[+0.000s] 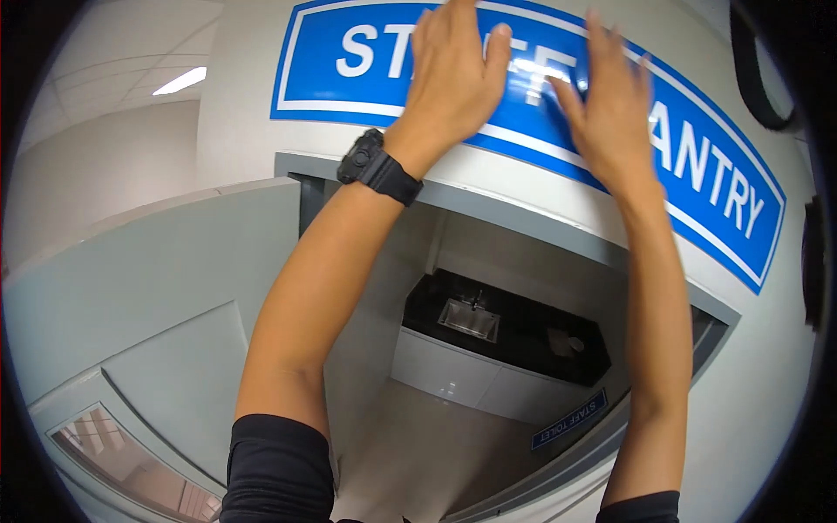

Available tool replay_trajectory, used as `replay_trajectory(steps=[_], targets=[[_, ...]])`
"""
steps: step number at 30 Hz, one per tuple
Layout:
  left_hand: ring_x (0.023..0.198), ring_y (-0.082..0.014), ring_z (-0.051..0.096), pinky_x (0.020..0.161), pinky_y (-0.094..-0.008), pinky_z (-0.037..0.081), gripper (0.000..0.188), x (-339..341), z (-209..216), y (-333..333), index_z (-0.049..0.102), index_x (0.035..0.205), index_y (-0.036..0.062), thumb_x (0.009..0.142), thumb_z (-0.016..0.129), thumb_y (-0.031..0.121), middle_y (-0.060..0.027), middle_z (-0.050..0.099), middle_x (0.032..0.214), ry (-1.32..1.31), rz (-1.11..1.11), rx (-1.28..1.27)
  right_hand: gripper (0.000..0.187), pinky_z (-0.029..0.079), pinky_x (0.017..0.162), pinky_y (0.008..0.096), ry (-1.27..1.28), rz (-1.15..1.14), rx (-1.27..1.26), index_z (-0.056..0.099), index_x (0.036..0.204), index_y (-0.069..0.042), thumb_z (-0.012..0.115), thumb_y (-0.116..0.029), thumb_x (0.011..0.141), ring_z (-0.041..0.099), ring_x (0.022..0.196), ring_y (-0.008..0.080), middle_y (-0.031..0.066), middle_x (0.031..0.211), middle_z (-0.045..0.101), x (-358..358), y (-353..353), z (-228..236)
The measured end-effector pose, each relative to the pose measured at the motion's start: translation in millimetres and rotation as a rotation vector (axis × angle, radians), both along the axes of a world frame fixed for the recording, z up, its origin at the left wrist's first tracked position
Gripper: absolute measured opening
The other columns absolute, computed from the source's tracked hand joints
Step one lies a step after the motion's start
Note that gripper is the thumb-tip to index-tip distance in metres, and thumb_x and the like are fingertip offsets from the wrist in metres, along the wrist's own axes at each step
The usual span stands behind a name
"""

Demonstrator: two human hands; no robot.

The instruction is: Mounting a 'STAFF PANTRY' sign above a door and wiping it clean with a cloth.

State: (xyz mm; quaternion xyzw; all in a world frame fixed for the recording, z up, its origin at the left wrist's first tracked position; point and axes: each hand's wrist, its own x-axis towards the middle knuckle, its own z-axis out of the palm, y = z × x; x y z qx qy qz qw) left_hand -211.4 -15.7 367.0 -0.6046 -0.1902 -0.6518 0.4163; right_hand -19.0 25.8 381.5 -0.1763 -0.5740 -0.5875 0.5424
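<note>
A wide blue sign [527, 118] with a white border and white lettering is fixed to the wall above a doorway. Both my arms reach up to it. My left hand [449, 83] lies against or just in front of its left half, fingers stretched and thumb apart; the top edge cuts off some fingertips. A black watch [380, 167] is on that wrist. Over the sign's right half is my right hand [613, 118], fingers spread and a little blurred. Neither hand holds anything. Whether the palms touch the sign, I cannot tell.
Below the sign is a grey door frame [523, 211]. A pale grey-green door [166, 270] stands open at left. Through the doorway are a metal sink [471, 321], a black countertop [534, 324], white cabinets [445, 368] and a small blue sign [568, 420].
</note>
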Motion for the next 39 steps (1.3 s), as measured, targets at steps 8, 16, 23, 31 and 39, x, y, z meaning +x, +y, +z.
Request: replay_trajectory(steps=[8,16,23,31,39], targets=[[0.139,-0.0454,0.028,0.115,-0.0569,0.013,0.073,-67.1,25.2,-28.0,0.017,0.147,-0.0091,0.099,0.040,0.041,-0.0356,0.033,0.144,-0.135,0.445,0.068,0.070,0.015,0.119,0.0493,-0.026,-0.013,0.025,0.027,0.152,-0.025,0.041,-0.060,0.093,0.036,0.140,0.0302,0.0149,0.150,0.038,-0.8,31.2,8.4],[0.141,-0.0429,0.024,0.115,-0.0576,0.015,0.076,-68.4,3.3,26.7,0.013,0.148,-0.0093,0.098,0.041,0.041,-0.0309,0.027,0.150,-0.052,0.470,0.031,0.070,0.017,0.118,0.0505,0.011,-0.060,0.026,0.028,0.151,-0.026,0.040,-0.063,0.092,0.040,0.137,0.0306,0.0139,0.151,0.038,-8.3,35.9,6.9],[0.139,-0.0421,0.030,0.115,-0.0544,0.019,0.072,-121.0,36.5,-5.4,0.016,0.148,-0.0093,0.100,0.041,0.038,-0.0332,0.030,0.148,-0.111,0.321,0.167,0.071,0.018,0.118,0.0512,-0.023,-0.029,0.085,0.031,0.150,-0.028,0.042,-0.064,0.090,0.040,0.137,0.0288,0.0143,0.146,0.044,4.8,43.0,11.0],[0.142,-0.0404,0.026,0.115,-0.0572,0.011,0.070,-170.3,17.1,25.9,0.020,0.149,-0.0045,0.099,0.038,0.041,-0.0303,0.031,0.149,-0.419,0.529,-0.104,0.068,0.026,0.115,0.0494,0.080,0.194,-0.305,0.034,0.149,-0.024,0.043,-0.061,0.093,0.040,0.136,0.0351,0.0160,0.150,0.039,-9.3,28.2,-1.5],[0.144,-0.0369,0.023,0.117,-0.0539,0.007,0.066,-162.9,35.5,8.7,0.018,0.149,-0.0051,0.101,0.032,0.039,-0.0261,0.029,0.152,-0.552,0.281,-0.052,0.077,0.019,0.118,0.0440,0.348,0.164,-0.558,0.013,0.152,-0.007,0.050,-0.043,0.097,0.021,0.144,0.0337,0.0241,0.155,0.020,-23.3,-9.5,-24.2]])
